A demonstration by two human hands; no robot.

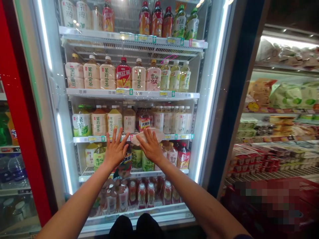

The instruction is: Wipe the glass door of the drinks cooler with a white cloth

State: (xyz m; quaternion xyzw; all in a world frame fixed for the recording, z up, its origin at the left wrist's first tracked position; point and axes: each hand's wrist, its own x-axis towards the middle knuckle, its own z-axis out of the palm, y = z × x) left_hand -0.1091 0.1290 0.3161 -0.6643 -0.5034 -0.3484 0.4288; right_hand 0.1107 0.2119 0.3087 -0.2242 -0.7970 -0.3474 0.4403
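My left hand (pixel 116 149) is pressed flat against the glass door (pixel 206 109) of a drinks fridge, fingers spread apart. My right hand (pixel 151 146) lies flat on a pale cloth (pixel 157 133) that it presses against the same glass, fingers stretched out. Both hands are at the height of the third shelf (pixel 87 139). Behind the glass stand rows of tea bottles (pixel 107 74) on several lit wire shelves.
A red fridge frame (pixel 22 132) stands at the left. A dark door post (pixel 234 106) borders the fridge on the right. Beyond it is an open chilled case (pixel 279 146) with packaged foods. My dark shoes (pixel 136 227) show at the bottom.
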